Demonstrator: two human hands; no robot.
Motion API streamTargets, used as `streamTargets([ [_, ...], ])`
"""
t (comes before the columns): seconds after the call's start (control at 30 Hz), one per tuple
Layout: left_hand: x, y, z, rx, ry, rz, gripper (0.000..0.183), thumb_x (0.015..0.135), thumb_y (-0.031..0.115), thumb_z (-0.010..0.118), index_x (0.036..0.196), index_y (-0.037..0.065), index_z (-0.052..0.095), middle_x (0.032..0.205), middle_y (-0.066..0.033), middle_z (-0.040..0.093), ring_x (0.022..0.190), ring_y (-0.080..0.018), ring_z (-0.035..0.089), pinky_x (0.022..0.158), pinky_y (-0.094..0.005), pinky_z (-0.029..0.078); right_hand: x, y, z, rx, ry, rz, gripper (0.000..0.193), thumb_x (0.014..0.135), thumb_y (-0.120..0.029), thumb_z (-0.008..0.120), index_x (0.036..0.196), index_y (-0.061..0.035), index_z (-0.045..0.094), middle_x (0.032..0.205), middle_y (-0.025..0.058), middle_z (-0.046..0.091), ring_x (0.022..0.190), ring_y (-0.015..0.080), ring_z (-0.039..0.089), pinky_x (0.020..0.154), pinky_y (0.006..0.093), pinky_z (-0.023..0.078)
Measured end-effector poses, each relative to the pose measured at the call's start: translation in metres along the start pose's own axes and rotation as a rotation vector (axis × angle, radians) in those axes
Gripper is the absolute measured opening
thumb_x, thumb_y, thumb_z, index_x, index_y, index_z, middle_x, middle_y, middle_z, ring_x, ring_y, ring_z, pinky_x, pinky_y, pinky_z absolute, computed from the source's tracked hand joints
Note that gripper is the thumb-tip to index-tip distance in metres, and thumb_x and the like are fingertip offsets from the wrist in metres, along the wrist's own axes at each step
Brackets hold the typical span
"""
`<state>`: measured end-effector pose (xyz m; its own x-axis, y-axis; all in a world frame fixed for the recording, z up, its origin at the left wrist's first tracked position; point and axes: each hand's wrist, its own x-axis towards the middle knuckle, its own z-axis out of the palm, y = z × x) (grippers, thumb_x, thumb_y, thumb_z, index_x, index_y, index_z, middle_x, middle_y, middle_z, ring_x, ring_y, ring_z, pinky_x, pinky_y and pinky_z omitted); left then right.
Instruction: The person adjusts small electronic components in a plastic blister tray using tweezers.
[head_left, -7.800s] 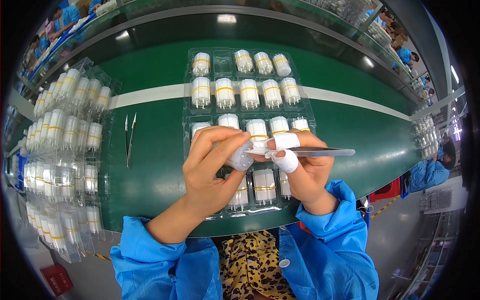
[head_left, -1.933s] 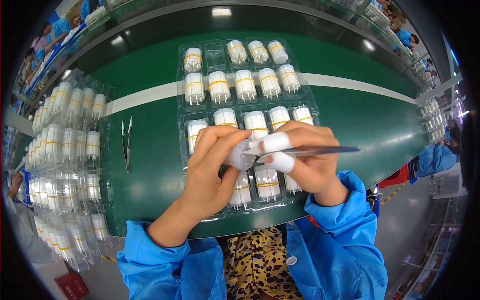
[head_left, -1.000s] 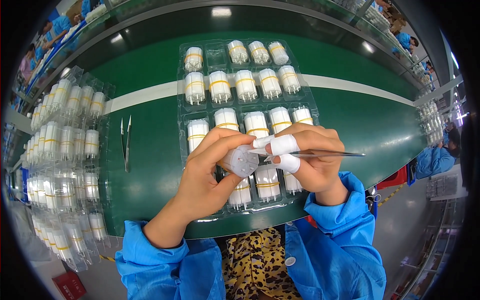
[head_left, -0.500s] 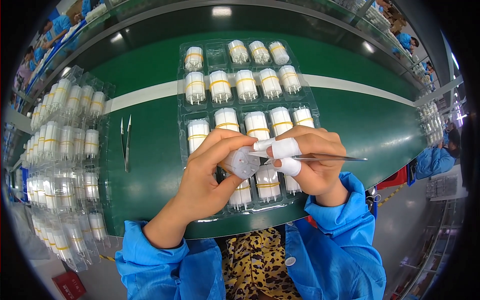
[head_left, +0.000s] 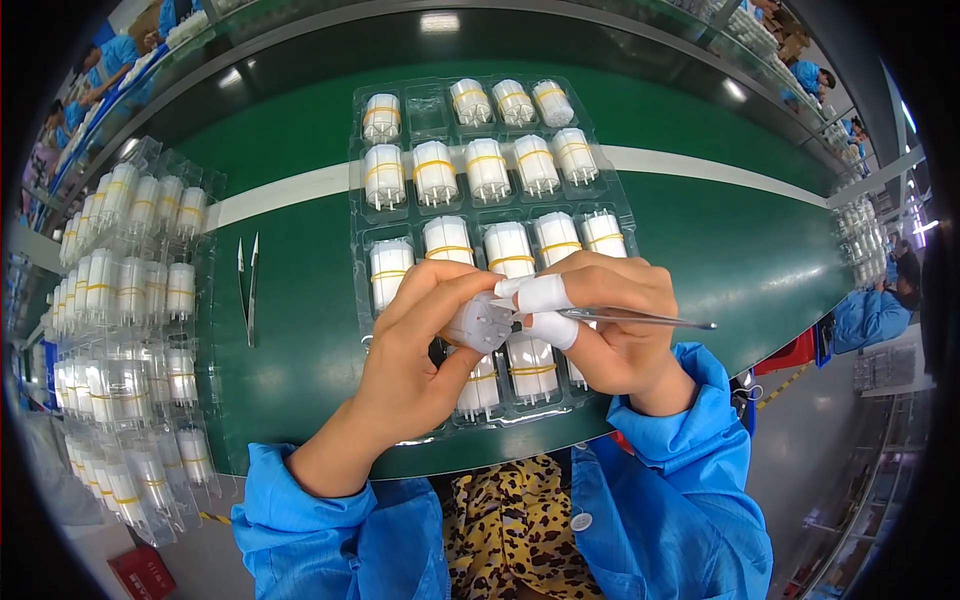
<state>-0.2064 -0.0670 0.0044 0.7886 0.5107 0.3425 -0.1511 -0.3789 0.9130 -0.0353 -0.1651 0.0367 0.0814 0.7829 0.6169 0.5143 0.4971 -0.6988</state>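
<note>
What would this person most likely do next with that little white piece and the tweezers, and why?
Probably nudge the tweezers tip a touch further into the white cylinder's pinned end. The left hand holds that end facing the right hand, and the tip already sits at it.

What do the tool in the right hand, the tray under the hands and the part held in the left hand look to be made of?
Tweezers in the right hand: likely steel, thin, grey, glinting. Tray: clear thin plastic, probably moulded; the green table shows through an empty pocket. Cylindrical part in the left hand: seemingly white, slightly translucent plastic.
</note>
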Motion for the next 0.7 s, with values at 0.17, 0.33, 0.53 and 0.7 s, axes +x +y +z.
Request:
streamTargets([
  [0.17,0.0,0.0,-0.001,0.03,-0.012,-0.007,0.052,0.068,-0.014,0.063,0.117,0.001,0.056,0.111,-0.0121,0.054,0.099,-0.0259,0.058,0.079,-0.0314,0.049,0.002,0.0,-0.004,-0.012,-0.029,-0.042,0.022,0.072,0.005,0.069,0.094,0.0023,0.066,0.076,0.0143,0.064,0.067,0.0261,0.065,0.056,0.0309,0.051],
  [0.33,0.005,0.004,-0.005,0.358,0.073,0.136,0.045,0.068,-0.009,0.067,0.11,0.002,0.055,0.117,-0.0141,0.053,0.099,-0.0303,0.058,0.079,-0.0334,0.049,-0.003,-0.007,-0.005,0.485,0.323,0.184,0.029,0.081,0.001,0.065,0.108,0.0071,0.057,0.092,0.0182,0.066,0.077,0.0242,0.068,0.064,0.0315,0.058],
  [0.53,-0.002,0.001,0.005,-0.098,0.114,-0.09,0.048,0.07,-0.007,0.069,0.11,0.003,0.045,0.115,-0.0189,0.052,0.109,-0.031,0.054,0.087,-0.0356,0.045,0.0,0.0,0.001,0.955,0.289,0.498,0.027,0.084,0.001,0.063,0.109,0.0065,0.056,0.096,0.019,0.065,0.084,0.028,0.068,0.07,0.0341,0.059],
  [0.7,-0.001,-0.001,0.001,0.042,0.037,-0.022,0.057,0.074,-0.013,0.062,0.124,0.002,0.041,0.121,-0.0122,0.044,0.112,-0.0201,0.05,0.092,-0.0298,0.044,-0.009,-0.003,0.01,0.699,0.214,0.432,0.026,0.083,0.003,0.063,0.108,0.0057,0.058,0.102,0.0178,0.064,0.089,0.0252,0.067,0.075,0.0336,0.057],
])
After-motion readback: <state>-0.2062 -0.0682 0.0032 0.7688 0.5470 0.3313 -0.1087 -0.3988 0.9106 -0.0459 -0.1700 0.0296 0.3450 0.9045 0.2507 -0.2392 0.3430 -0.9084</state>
